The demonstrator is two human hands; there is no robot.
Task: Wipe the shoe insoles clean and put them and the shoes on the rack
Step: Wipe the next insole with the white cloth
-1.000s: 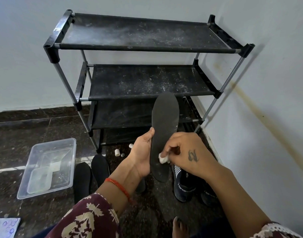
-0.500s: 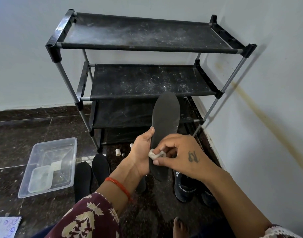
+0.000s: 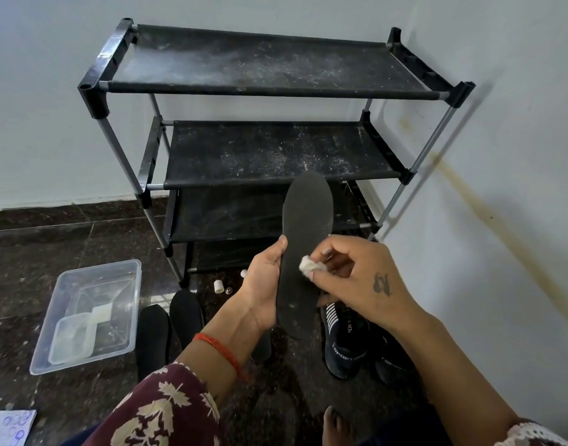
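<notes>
A dark grey insole (image 3: pixel 303 239) stands upright in front of me, its toe end up. My left hand (image 3: pixel 265 284) grips its left edge near the heel. My right hand (image 3: pixel 356 281) pinches a small white wad (image 3: pixel 308 266) against the insole's middle. Two more black insoles (image 3: pixel 153 336) lie flat on the floor to the left. Dark blue sports shoes (image 3: pixel 343 342) stand on the floor under my right hand. The black shoe rack (image 3: pixel 260 91) stands in the corner, its shelves dusty and bare.
A clear plastic tub (image 3: pixel 86 310) with a smaller container inside sits on the dark floor at left. Small white caps (image 3: pixel 218 286) lie by the rack's foot. A paper sheet (image 3: pixel 5 426) shows at bottom left. The wall runs close on the right.
My right hand with the white wad has moved up the insole from near the heel to its middle. My left hand and the insole have stayed put.
</notes>
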